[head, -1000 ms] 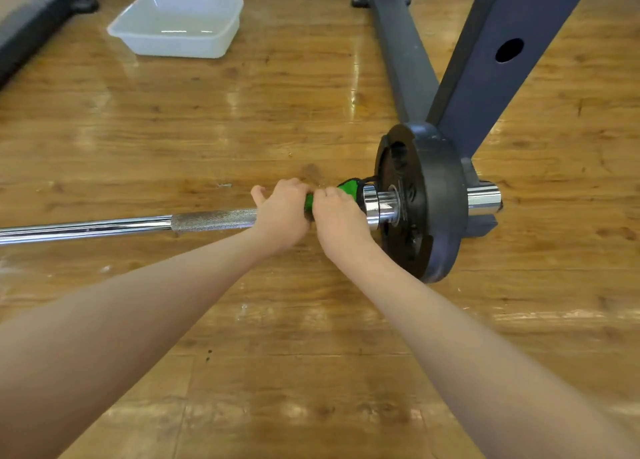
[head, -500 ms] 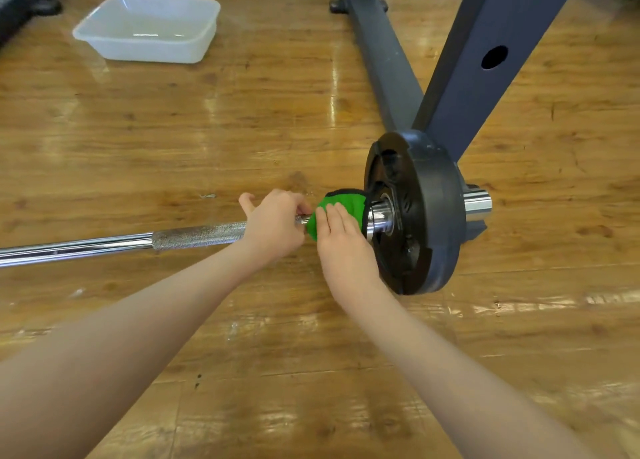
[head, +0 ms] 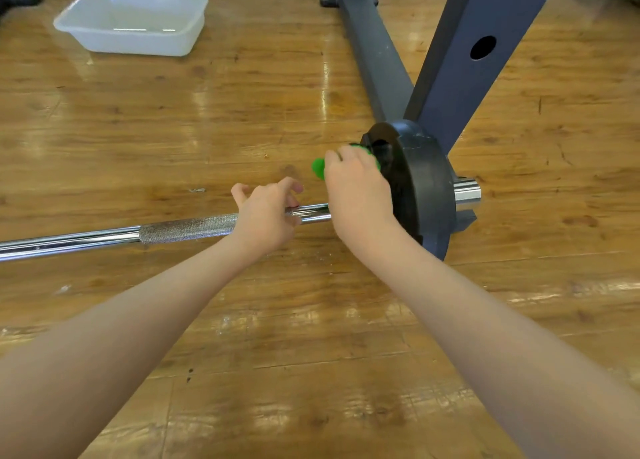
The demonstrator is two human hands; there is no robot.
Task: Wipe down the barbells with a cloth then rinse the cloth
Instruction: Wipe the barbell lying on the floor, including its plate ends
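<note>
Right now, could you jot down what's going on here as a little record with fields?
Place: wooden floor beside a dark blue rack
Barbell: lies low across the floor, black plate on its right end
Left hand: on the bar, fingers loosely curled over it
Right hand: holds a green cloth against the plate's inner face
Tub: white, far left, apart from the barbell
Rinsing: not yet begun
</note>
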